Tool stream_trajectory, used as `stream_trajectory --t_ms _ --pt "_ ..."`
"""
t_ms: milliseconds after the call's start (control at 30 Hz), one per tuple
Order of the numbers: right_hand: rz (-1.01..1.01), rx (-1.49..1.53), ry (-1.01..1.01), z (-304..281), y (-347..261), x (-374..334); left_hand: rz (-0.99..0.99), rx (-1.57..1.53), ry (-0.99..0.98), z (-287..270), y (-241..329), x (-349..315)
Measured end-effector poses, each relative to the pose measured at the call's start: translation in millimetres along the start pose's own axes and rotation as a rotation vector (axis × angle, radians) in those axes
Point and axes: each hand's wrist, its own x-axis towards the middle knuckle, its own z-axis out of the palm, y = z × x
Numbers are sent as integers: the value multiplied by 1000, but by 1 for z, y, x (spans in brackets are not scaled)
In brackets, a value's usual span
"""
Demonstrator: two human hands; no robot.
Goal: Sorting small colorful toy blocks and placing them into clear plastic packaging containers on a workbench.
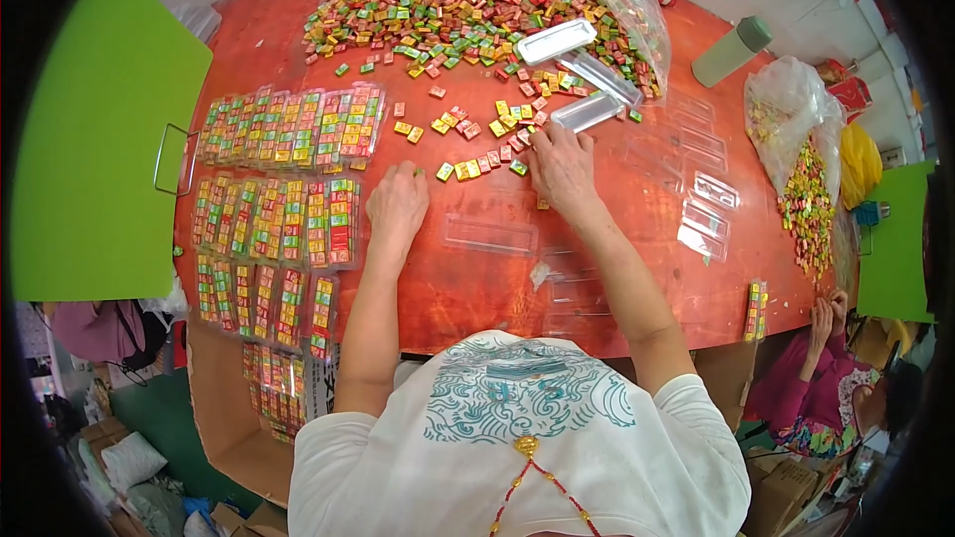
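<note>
Clear plastic tray (489, 235) lies empty, long axis left-right, between left hand (396, 205) (fingers curled, contents unseen) and right hand (563, 167), fingers spread over loose wrapped candies (481, 163).

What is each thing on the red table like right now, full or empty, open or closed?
left hand: curled, knuckles up, resting on the table.
right hand: palm down, fingers on the loose candies.
clear tray between the hands: empty, lying flat.
filled trays: packed with candies, laid in rows.
clear plastic bag: open, candies spilled out in a heap.
green bottle: capped, lying tilted.
spare trays: empty.
</note>
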Motion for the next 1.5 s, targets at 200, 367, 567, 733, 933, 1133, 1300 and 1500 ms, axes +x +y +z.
stream_trajectory --t_ms 200,367,567,733,933,1133,1300,1500 --pt "-92 11 32 2 2 21 -5 -363 -39 -6 1 -19" --pt "-198 2 -47 15 -9 50 145 -259 28 1 15 -45" --pt "-250 -97 -153 33 -1 67 235 -95 -34 -7 22 -76" --pt "-227 -16 -112 30 15 54 349 -146 -56 -5 29 -75" --pt "-243 -67 -124 12 18 34 422 -33 49 6 45 -20" --pt "-307 -12 -179 15 9 31 247 98 -176 17 41 12" --pt "-334 -16 -283 14 14 40 274 59 -237 11 33 22" --pt "-392 40 -336 18 13 39 305 34 -203 17 28 19"
